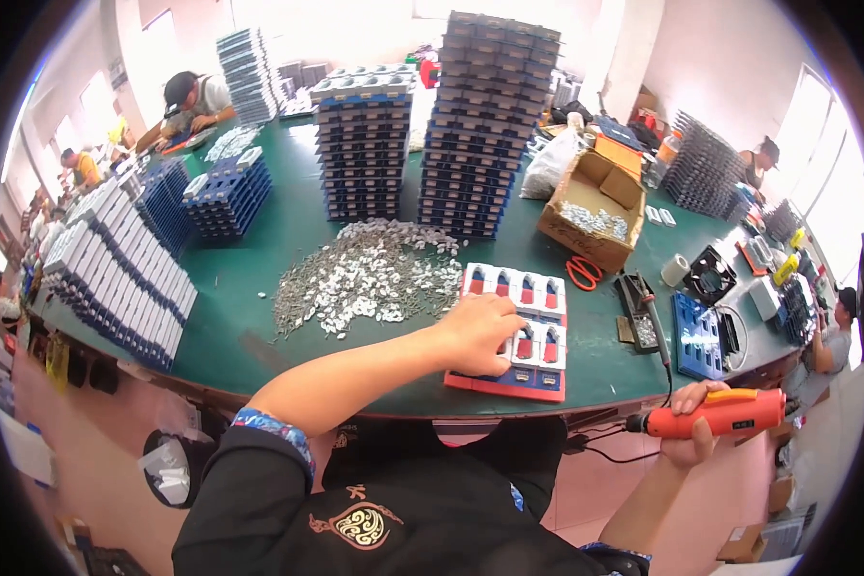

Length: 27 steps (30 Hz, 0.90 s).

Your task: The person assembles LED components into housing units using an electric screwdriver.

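Note:
My left hand [482, 334] reaches across the bench onto a red assembly tray [494, 387], its fingers bent down among the white plastic housings [548, 344]. What lies between those fingertips is hidden under the hand. The housings stand in rows, with red and blue parts showing in their openings. Off the bench's front edge, my right hand [689, 424] is wrapped around an orange-red electric screwdriver [739, 413]. Its dark tip end points left, toward my body, away from the tray. Left of the tray spreads a heap of small white parts and screws [374, 283].
Tall stacks of blue trays [490, 125] rise at the back; more white-and-blue stacks [130, 278] line the left. A cardboard box [593, 206] of small parts, orange-handled scissors [583, 274], a soldering iron [657, 326] and a blue tray [697, 336] lie right. Other people sit farther off.

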Tool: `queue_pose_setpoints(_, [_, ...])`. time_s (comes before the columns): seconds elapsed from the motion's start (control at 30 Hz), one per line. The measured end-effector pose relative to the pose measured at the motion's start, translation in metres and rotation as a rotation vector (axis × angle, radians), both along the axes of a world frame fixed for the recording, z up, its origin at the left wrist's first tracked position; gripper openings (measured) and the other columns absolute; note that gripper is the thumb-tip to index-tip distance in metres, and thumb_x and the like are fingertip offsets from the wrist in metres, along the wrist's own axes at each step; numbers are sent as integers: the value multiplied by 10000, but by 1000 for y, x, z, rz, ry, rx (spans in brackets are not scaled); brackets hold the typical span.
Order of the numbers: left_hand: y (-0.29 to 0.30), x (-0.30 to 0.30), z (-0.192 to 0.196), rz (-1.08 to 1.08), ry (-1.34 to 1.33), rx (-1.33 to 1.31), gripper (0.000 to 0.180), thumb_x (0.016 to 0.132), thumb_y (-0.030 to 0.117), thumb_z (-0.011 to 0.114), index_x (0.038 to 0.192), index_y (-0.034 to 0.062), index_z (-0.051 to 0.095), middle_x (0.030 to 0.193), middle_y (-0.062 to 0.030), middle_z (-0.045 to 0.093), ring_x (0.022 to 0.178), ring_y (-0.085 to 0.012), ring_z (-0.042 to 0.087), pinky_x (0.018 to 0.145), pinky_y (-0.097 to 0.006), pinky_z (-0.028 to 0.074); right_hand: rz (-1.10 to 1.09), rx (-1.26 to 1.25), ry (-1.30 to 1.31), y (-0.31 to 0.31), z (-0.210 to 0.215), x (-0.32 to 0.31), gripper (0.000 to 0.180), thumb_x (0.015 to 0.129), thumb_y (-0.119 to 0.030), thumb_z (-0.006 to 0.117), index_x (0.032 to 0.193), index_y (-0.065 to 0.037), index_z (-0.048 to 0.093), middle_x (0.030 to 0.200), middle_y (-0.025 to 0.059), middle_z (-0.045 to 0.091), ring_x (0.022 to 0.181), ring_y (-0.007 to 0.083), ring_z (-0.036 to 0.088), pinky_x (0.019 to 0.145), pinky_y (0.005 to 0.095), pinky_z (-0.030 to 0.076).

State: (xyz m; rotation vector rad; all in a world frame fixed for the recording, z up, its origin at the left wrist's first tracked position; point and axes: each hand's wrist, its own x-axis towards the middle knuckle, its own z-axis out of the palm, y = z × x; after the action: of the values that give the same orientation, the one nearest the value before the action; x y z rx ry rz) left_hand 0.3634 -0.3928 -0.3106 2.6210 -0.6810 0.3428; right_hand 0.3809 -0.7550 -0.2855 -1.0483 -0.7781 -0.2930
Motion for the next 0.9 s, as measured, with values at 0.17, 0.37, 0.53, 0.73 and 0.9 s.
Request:
queue_pose_setpoints(0.17, [-6,13,-31,-22,-47,-26,522,660,221,711,1136,22,632,1119,-152,604,1099,-340,558,954,-452,437,17,-13,33,1,-13,0,527,784,-242,690,1209,-22,470,820,67,500,716,147,477,680,259,414])
queue_pose_setpoints(0.37, [45,-7,-14,47,-37,-28,538,758,337,731,1182,28,611,1285,-194,542,1223,-353,496,1023,-454,393,63,-16,75,23,-12,5,549,776,-252,707,1208,-13,467,803,55,496,706,142,479,655,245,403])
queue_pose_setpoints(0.53, [181,-47,-12,623,33,98,715,823,523,654,1343,50,523,1425,-254,426,1354,-403,365,1113,-501,289,118,-37,69,27,-9,4,569,763,-258,756,1181,-19,455,803,53,521,693,139,492,641,244,407])
queue_pose_setpoints(0.73, [182,-37,-41,783,348,219,859,881,721,395,1536,188,236,1577,-230,159,1466,-410,110,1159,-583,79,112,-41,142,51,-13,14,571,760,-259,741,1201,-27,463,796,43,521,681,135,493,634,246,402])
queue_pose_setpoints(0.9, [162,4,-34,655,310,251,818,887,714,385,1509,188,312,1578,-208,176,1467,-398,121,1155,-601,88,195,-49,130,75,-6,13,587,748,-275,748,1207,-32,474,787,40,523,671,136,492,633,247,397])
